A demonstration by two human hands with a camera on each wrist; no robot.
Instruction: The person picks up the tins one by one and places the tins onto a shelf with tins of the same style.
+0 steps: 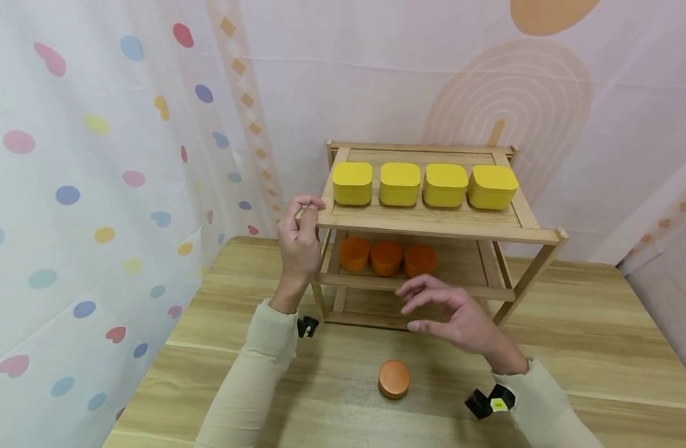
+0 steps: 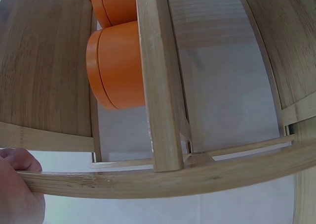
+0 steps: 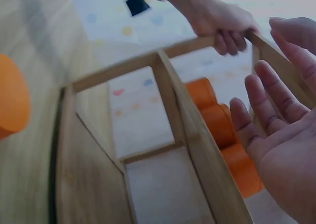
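Note:
My left hand grips the front left corner of a three-tier wooden shelf; in the left wrist view its fingers wrap round the side rail. In front of the middle tier hovers my right hand, fingers relaxed and apart, holding nothing. Three round orange containers stand in a row on the left part of that tier. Another orange container sits on the table before the shelf, below the right hand. It also shows at the left edge of the right wrist view.
Several yellow rounded-square boxes line the top tier. The shelf stands on a wood-grain table, close to a patterned cloth behind it. More dotted cloth hangs along the left side.

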